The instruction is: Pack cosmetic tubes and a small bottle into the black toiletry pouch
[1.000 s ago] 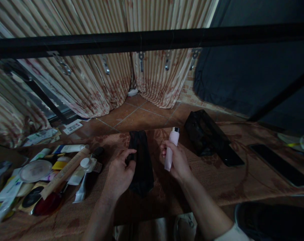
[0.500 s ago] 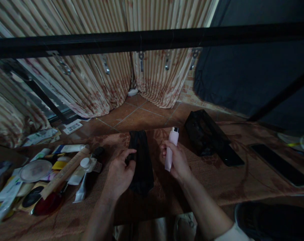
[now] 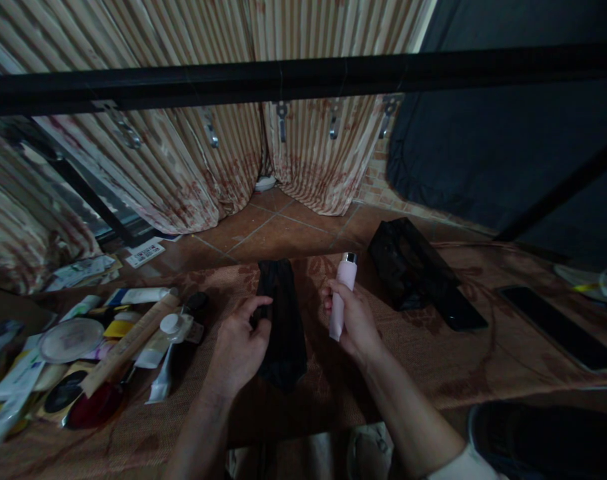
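Note:
My right hand [image 3: 356,320] is wrapped round a pale pink squeeze tube [image 3: 344,287] with a shiny silver cap, held nearly upright above the cloth. Left of it, a long black pouch [image 3: 283,333] of thin, see-through-looking fabric lies lengthwise on the table. My left hand [image 3: 243,340] is at the pouch's left side, index finger over its top and thumb lower down, with dark fabric between them. The other fingers of that hand are curled and partly hidden. A gap of cloth separates the tube from the pouch.
On the left lies a pile of tubes, jars and a wooden stick [image 3: 131,343], beside a white-capped bottle [image 3: 176,327]. A second black bag [image 3: 401,267] and two dark phones, one a larger phone [image 3: 563,327], lie right. A black bar [image 3: 303,77] with metal hooks crosses ahead.

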`<state>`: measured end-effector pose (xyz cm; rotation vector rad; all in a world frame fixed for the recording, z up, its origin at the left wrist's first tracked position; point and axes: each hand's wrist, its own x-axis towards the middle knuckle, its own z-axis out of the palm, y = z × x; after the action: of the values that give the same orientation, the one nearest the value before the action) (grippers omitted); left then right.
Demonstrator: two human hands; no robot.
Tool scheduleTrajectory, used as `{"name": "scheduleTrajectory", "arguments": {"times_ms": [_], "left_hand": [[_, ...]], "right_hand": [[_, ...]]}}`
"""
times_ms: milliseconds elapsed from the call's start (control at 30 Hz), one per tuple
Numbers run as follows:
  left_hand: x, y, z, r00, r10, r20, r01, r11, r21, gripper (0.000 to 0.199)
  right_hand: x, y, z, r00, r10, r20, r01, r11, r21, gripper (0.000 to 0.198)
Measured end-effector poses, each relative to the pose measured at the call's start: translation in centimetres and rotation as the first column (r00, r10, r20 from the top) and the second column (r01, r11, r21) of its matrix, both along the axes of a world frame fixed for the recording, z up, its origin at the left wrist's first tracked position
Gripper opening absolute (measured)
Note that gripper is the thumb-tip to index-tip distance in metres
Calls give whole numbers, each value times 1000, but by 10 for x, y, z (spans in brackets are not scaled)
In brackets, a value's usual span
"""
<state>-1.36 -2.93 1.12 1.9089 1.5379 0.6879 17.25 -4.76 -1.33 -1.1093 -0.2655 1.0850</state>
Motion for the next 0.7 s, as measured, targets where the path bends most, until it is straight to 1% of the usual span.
{"name": "scheduleTrajectory", "arguments": {"times_ms": [267, 367, 700], "left_hand": [[-1, 0, -1, 1000, -17, 14, 17, 1000, 11, 38], [0, -1, 0, 1000, -14, 25, 14, 1000, 18, 38], [0, -1, 1, 1000, -7, 20, 7, 1000, -8, 39]], "right_hand": [[-1, -1, -1, 1000, 20, -16, -20, 1000, 1, 26], [-1, 0, -1, 1000, 10, -10, -10, 1000, -6, 25], [-1, 0, -1, 1000, 15, 3, -15, 1000, -2, 24]]}}
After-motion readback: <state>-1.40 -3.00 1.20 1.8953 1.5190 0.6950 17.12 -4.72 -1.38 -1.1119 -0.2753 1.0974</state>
